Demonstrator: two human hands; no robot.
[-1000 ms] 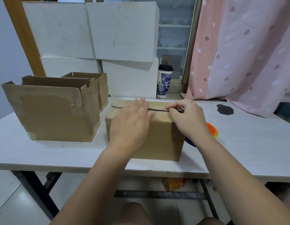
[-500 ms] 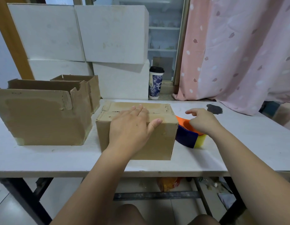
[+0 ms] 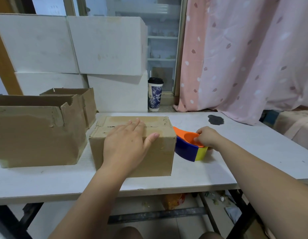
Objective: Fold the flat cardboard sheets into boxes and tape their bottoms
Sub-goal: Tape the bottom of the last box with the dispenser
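A small brown cardboard box (image 3: 160,156) stands on the white table (image 3: 218,169) with its folded flaps on top, the seam between them showing. My left hand (image 3: 127,144) lies flat on the flaps, fingers straight, thumb over the front edge. Just right of the box sits a tape dispenser (image 3: 189,149) with an orange top, blue side and yellow roll. My right hand (image 3: 207,138) curls its fingers over the dispenser's orange rim.
Two open brown boxes (image 3: 37,133) (image 3: 84,99) stand at the left. White boxes (image 3: 104,45) are stacked behind, with a lidded paper cup (image 3: 155,95) beside them. A pink curtain (image 3: 244,54) hangs at the right. A dark stain (image 3: 216,119) marks the table.
My right hand left the box's top seam, moved right and down, and took hold of the tape dispenser. My left hand stayed pressed on the flaps. The view shifted slightly.
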